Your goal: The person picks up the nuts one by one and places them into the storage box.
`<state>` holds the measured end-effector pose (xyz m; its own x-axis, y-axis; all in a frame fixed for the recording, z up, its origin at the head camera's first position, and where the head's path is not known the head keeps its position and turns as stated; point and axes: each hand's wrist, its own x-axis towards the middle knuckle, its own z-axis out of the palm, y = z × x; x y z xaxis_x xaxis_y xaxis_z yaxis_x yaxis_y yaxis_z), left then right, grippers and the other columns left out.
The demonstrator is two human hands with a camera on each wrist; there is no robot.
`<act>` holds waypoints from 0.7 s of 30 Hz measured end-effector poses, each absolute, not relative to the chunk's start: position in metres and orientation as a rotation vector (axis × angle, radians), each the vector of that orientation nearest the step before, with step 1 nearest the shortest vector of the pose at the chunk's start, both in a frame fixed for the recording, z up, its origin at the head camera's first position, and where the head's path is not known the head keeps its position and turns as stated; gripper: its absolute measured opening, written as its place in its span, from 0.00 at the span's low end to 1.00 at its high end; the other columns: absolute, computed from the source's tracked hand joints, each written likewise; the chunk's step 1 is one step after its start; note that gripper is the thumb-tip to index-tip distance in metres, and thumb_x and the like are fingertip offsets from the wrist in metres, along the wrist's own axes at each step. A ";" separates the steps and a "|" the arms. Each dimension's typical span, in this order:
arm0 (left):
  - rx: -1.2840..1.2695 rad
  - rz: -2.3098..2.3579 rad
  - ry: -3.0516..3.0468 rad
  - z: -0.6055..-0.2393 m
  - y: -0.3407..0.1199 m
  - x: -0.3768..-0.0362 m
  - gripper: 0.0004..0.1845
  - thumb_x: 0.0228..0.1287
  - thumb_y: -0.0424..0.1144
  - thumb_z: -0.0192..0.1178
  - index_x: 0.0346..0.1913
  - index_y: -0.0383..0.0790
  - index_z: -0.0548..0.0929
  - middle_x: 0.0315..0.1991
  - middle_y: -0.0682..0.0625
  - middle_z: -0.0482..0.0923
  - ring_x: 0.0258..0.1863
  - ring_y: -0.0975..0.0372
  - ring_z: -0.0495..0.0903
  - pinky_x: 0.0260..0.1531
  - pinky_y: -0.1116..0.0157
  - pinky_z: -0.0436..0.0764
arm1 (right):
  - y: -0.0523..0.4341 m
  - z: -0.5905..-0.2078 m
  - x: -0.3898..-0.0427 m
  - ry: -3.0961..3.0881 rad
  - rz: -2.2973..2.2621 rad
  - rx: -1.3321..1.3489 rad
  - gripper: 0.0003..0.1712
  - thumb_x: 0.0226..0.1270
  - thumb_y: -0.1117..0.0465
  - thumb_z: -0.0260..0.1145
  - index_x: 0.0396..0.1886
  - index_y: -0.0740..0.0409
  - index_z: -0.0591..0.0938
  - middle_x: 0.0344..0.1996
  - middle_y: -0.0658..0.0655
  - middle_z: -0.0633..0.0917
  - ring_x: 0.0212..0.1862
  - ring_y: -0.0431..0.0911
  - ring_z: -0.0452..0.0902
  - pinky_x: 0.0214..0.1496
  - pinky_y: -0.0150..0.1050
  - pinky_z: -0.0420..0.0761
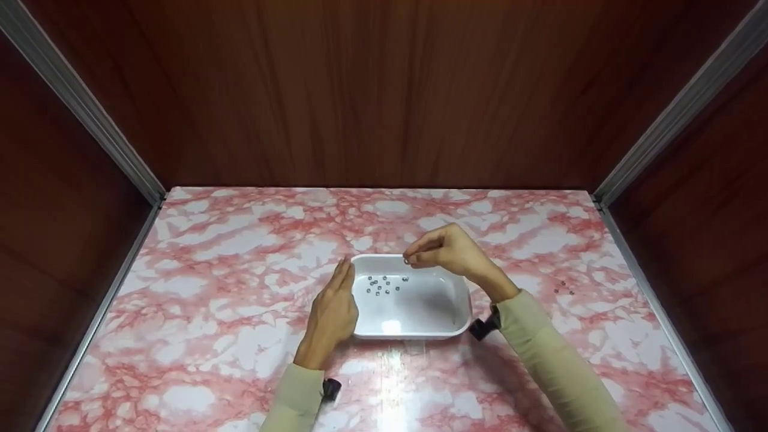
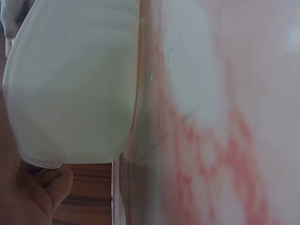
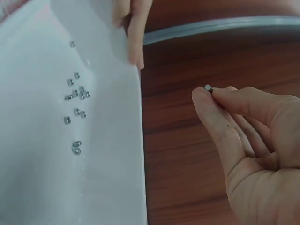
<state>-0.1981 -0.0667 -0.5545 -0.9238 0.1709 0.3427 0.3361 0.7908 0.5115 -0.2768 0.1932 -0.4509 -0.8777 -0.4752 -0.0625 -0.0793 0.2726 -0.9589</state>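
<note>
My right hand point(image 1: 459, 252) is raised over the back rim of a white rectangular tray point(image 1: 420, 335), thumb and forefinger pinching a small metal nut point(image 3: 208, 88). Several similar loose nuts point(image 1: 379, 287) lie scattered across the left part of the tray floor. Along the tray's left side rests my left hand point(image 1: 334, 309), its fingers extended against the outer wall. In the left wrist view the tray's pale wall point(image 2: 79, 84) fills the upper left, with fingers point(image 2: 58, 187) of that hand at its rim.
On the table point(image 1: 228, 336), which has a red and white marbled top, a few more small nuts point(image 1: 564, 289) lie to the right. Dark wooden panels point(image 1: 372, 96) with metal corner strips enclose the back and sides.
</note>
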 end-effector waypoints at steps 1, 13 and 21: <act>-0.390 -0.845 -2.704 -0.554 -0.067 -0.198 0.27 0.76 0.29 0.46 0.74 0.24 0.70 0.79 0.34 0.66 0.80 0.45 0.66 0.74 0.50 0.74 | 0.190 -0.450 -0.279 2.208 -1.625 -0.510 0.10 0.65 0.73 0.70 0.45 0.70 0.91 0.41 0.67 0.93 0.45 0.57 0.93 0.50 0.42 0.91; -0.381 -0.822 -2.715 -0.555 -0.068 -0.199 0.28 0.75 0.30 0.48 0.75 0.25 0.70 0.80 0.36 0.65 0.79 0.46 0.68 0.71 0.50 0.77 | 0.155 -0.462 -0.300 2.249 -1.459 -0.572 0.08 0.64 0.73 0.73 0.42 0.67 0.92 0.40 0.66 0.93 0.41 0.47 0.94 0.48 0.39 0.92; -0.377 -0.828 -2.731 -0.554 -0.067 -0.199 0.27 0.77 0.30 0.48 0.75 0.26 0.70 0.80 0.36 0.65 0.79 0.46 0.68 0.71 0.50 0.77 | 0.135 -0.473 -0.300 2.324 -1.331 -0.670 0.08 0.62 0.75 0.72 0.39 0.67 0.92 0.38 0.65 0.94 0.40 0.44 0.93 0.45 0.34 0.90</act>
<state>-0.1985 -0.0674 -0.5538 -0.9318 0.1692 0.3210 0.3190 0.8036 0.5025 -0.2996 0.1348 -0.4726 -0.8146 -0.5734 -0.0874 -0.2147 0.4380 -0.8730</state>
